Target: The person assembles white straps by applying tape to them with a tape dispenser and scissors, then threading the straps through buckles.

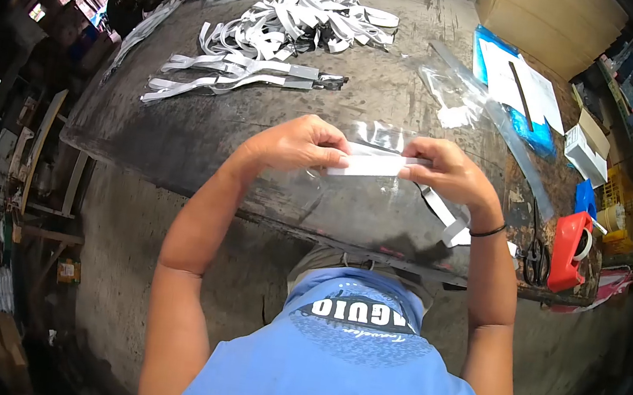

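A flat white strap (371,165) is stretched between my two hands above the near part of the table. My left hand (299,145) pinches its left end between thumb and fingers. The right end is pinched by my right hand (450,172), which wears a black band at the wrist. Behind and below the strap, a clear plastic bag (378,136) shows between the hands. A white and black strap tail (441,210) hangs under my right hand towards the table edge.
A heap of white straps (298,20) lies at the back, with several straps laid flat (236,78) before it. Right: clear plastic (452,100), papers (521,80), a long translucent strip (520,154), scissors (536,258), a red tape dispenser (570,250) and a small open box (587,154).
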The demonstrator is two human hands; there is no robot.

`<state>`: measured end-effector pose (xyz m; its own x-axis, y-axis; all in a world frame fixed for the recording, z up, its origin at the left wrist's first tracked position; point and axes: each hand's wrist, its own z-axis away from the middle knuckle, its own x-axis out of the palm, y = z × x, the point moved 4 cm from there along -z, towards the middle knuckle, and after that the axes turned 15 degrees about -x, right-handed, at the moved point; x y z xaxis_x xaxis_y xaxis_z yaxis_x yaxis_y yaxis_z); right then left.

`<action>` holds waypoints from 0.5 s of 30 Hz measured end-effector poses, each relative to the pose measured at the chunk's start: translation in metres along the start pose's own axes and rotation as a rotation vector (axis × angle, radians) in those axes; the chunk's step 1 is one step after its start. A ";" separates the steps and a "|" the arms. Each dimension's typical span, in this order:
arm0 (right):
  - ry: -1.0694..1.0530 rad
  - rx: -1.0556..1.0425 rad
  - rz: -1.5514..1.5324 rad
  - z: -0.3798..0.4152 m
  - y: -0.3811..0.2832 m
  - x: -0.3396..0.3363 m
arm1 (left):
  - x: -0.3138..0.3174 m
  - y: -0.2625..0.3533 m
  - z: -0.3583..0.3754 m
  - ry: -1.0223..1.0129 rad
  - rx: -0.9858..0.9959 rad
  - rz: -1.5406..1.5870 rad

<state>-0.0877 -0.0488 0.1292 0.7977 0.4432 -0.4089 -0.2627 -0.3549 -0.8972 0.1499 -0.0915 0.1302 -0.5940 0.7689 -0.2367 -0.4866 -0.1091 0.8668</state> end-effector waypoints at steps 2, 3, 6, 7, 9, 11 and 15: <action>-0.054 -0.140 0.209 -0.010 -0.008 0.010 | 0.005 0.010 -0.001 0.005 -0.017 -0.305; -0.050 -0.142 0.172 -0.014 -0.002 0.015 | 0.006 0.008 -0.004 0.005 -0.018 -0.306; 0.009 -0.261 0.254 -0.022 -0.003 0.030 | 0.007 0.006 -0.011 -0.009 0.045 -0.360; 0.024 -0.282 0.273 -0.022 -0.002 0.033 | 0.006 0.006 -0.012 -0.001 0.030 -0.394; -0.004 -0.186 0.293 -0.019 -0.007 0.031 | 0.003 0.005 -0.011 0.012 0.012 -0.423; -0.036 -0.096 0.315 -0.014 -0.004 0.028 | -0.002 0.006 -0.008 0.066 0.041 -0.399; 0.019 -0.098 0.205 -0.008 0.009 0.028 | 0.001 0.007 -0.009 0.093 0.041 -0.461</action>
<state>-0.0631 -0.0462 0.1106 0.7430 0.3385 -0.5774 -0.3673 -0.5149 -0.7746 0.1399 -0.0969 0.1316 -0.3774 0.6713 -0.6379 -0.6889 0.2568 0.6778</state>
